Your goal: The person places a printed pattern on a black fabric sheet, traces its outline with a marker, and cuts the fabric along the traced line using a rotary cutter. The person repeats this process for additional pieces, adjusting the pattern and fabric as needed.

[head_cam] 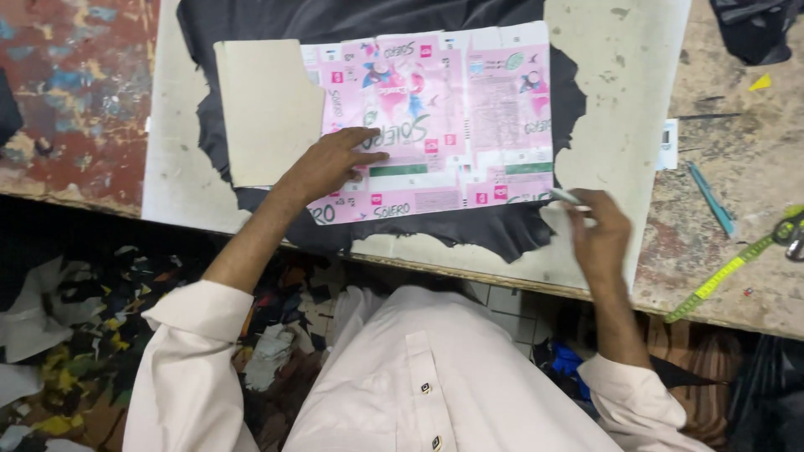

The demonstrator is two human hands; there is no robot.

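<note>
My left hand (333, 159) lies flat on a pink printed flattened carton sheet (469, 109), pressing it down. The sheet rests on a piece of black leather (502, 230) spread over a pale cutting board (611, 92). Beside the sheet, on the left, lies a plain beige cardboard piece (268, 109), also on the leather. My right hand (599, 230) grips a thin silver pen-like tool (565, 196) with its tip at the sheet's lower right corner.
A worn workbench (737, 209) carries a teal pen (712, 199), a yellow-green measuring tape (724, 276), scissors handles (791, 230) at the right edge and a dark scrap (754, 29). Leather and paper offcuts (75, 335) litter the floor below.
</note>
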